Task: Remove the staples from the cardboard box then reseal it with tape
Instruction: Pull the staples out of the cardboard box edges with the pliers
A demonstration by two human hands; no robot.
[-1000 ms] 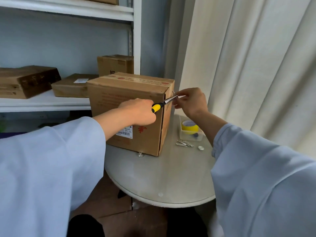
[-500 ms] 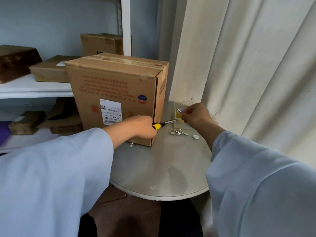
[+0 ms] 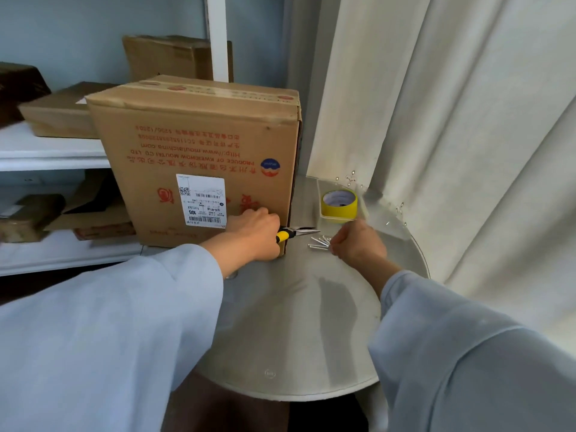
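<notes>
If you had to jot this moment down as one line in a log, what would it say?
left hand: grips pliers | right hand: at staple pile on table | cardboard box: upright | yellow tape: unused, in tray

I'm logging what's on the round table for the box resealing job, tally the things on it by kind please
Cardboard box: 1
Yellow tape roll: 1
Clear tray holding the tape: 1
Pliers, in the left hand: 1
Pile of pulled staples: 1, too blurred to count singly
Total: 5
</notes>
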